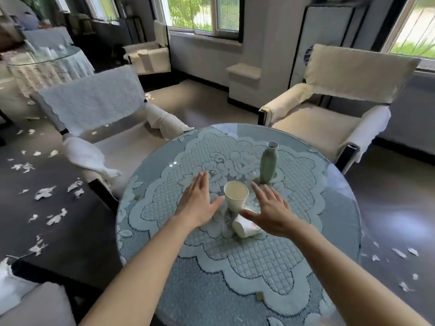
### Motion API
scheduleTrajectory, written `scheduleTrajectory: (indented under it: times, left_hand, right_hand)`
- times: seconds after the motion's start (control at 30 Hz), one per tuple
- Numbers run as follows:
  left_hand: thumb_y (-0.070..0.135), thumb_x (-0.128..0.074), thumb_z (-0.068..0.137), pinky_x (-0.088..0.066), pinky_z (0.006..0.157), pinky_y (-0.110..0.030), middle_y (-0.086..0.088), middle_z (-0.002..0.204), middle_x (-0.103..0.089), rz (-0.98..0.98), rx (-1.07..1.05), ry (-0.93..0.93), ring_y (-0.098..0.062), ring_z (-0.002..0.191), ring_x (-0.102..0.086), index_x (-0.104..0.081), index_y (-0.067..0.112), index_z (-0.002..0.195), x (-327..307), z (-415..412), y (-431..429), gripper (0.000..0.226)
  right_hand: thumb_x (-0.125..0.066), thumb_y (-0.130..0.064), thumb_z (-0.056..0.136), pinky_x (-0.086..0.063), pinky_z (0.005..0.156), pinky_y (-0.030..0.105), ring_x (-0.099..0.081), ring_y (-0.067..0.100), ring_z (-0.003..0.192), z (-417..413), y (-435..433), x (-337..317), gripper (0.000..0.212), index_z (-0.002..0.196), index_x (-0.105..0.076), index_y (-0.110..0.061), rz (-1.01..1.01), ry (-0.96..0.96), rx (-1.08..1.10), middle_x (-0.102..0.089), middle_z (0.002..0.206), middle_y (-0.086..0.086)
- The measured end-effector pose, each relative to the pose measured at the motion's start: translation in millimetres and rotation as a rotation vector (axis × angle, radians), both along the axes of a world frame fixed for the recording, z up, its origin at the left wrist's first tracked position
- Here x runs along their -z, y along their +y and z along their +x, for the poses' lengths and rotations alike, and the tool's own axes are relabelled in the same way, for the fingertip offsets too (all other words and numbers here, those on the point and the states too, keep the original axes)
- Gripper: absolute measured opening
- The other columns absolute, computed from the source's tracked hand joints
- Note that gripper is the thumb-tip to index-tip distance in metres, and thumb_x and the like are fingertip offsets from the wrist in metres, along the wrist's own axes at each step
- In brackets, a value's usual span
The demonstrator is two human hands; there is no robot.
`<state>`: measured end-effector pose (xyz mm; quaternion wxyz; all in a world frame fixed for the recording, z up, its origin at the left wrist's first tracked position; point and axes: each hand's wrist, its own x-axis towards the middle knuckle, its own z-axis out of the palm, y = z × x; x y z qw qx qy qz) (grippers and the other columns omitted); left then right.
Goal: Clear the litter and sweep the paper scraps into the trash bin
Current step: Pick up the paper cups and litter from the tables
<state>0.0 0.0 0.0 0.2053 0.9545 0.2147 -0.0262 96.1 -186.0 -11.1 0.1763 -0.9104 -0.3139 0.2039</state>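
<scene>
Both hands are spread wide and hold nothing: the left hand [196, 203] and the right hand [270, 214] hover palm-down, fingers straight, on either side of an upright paper cup [236, 195]. Its open mouth shows only a cream inner wall. The left thumb is just beside the cup; whether it touches I cannot tell. A second paper cup [246, 225] lies on its side near the first, partly under the right thumb, with a red mark on its wall. Behind them stands a slim pale green vase [269, 162], glossy, its mouth dark. All three sit on a round glass-topped table [339, 184] over a quilted, scallop-edged cloth [235, 260]. Torn white paper scraps [44, 192] litter the dark floor [77, 231] on both sides, and fabric-draped armchairs [329, 118] stand behind the table
</scene>
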Motion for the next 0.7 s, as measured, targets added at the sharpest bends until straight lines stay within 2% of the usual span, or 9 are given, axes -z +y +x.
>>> scheduleTrajectory:
  times: [0.1, 0.2, 0.43, 0.53, 0.63, 0.7]
  left_hand:
    - [0.059, -0.039, 0.096, 0.007, 0.11, -0.026, -0.003, 0.161, 0.017, -0.08, 0.02, 0.037, -0.015, 0.149, 0.01, 0.016, 0.018, 0.153, 19, 11, 3, 0.089]
    - [0.061, -0.041, 0.094, 0.006, 0.114, -0.028, -0.003, 0.161, 0.018, -0.11, 0.069, 0.068, -0.015, 0.148, 0.011, 0.018, 0.018, 0.152, 39, 28, 1, 0.094]
    - [0.062, -0.055, 0.087, -0.006, 0.118, -0.032, -0.004, 0.163, 0.005, -0.168, 0.087, 0.015, -0.017, 0.15, -0.002, 0.011, 0.016, 0.154, 65, 64, -8, 0.105]
    - [0.057, -0.06, 0.086, -0.018, 0.117, -0.035, -0.006, 0.163, -0.006, -0.158, 0.067, -0.011, -0.022, 0.148, -0.015, 0.007, 0.016, 0.154, 70, 74, -9, 0.104]
    - [0.047, -0.064, 0.088, -0.037, 0.109, -0.039, -0.012, 0.157, -0.025, -0.15, 0.004, -0.08, -0.027, 0.137, -0.036, -0.001, 0.013, 0.155, 69, 78, -7, 0.098]
    - [0.041, -0.066, 0.088, -0.043, 0.103, -0.041, -0.014, 0.151, -0.032, -0.152, -0.066, -0.152, -0.029, 0.131, -0.042, -0.008, 0.011, 0.154, 66, 74, -3, 0.093]
  right_hand:
    - [-0.041, -0.072, 0.084, -0.002, 0.116, 0.052, 0.006, 0.028, 0.148, -7, 3, 18, 0.091, 0.15, 0.01, -0.038, -0.043, 0.077, 0.062, 0.007, 0.161, 0.008]
    - [-0.043, -0.072, 0.084, -0.007, 0.116, 0.052, 0.001, 0.028, 0.148, -7, 9, 39, 0.091, 0.151, 0.009, -0.037, -0.036, 0.121, 0.115, 0.003, 0.162, 0.007]
    - [-0.044, -0.076, 0.079, -0.014, 0.113, 0.05, -0.02, 0.028, 0.143, -4, 22, 78, 0.105, 0.154, 0.004, -0.021, -0.04, 0.15, 0.231, -0.019, 0.158, 0.007]
    - [-0.049, -0.074, 0.077, -0.019, 0.111, 0.05, -0.024, 0.028, 0.141, -3, 26, 90, 0.109, 0.154, 0.002, -0.018, -0.028, 0.136, 0.257, -0.02, 0.156, 0.007]
    - [-0.058, -0.068, 0.075, -0.026, 0.111, 0.044, -0.027, 0.03, 0.135, -2, 27, 97, 0.108, 0.152, -0.007, -0.013, 0.037, 0.115, 0.287, -0.026, 0.149, 0.011]
    - [-0.063, -0.063, 0.076, -0.027, 0.11, 0.04, -0.029, 0.029, 0.13, 0, 26, 98, 0.103, 0.151, -0.013, -0.012, 0.088, 0.052, 0.292, -0.029, 0.142, 0.012]
